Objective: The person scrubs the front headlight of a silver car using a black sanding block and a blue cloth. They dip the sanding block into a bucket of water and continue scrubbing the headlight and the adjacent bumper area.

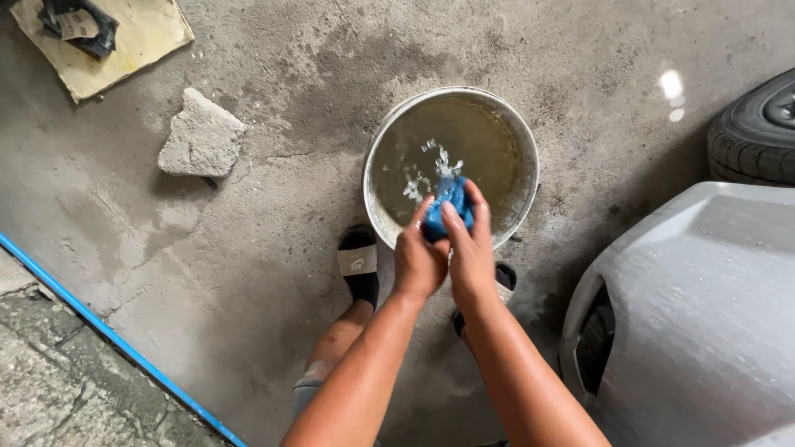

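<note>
A blue cloth [450,199] is squeezed between both my hands, held just above the near side of a round bucket [370,149] of murky water. My left hand [418,257] grips the cloth from the left and below. My right hand [469,244] wraps over it from the right, fingers curled across the top. Drops and ripples show on the water under the cloth. My feet in black slippers [358,263] stand right next to the bucket's near rim.
A grey car bumper [704,306] fills the lower right, with a tyre [755,132] behind it. A chunk of concrete [201,136] and a sheet of cardboard [116,41] lie on the wet floor at upper left. A blue pipe [108,331] runs diagonally at lower left.
</note>
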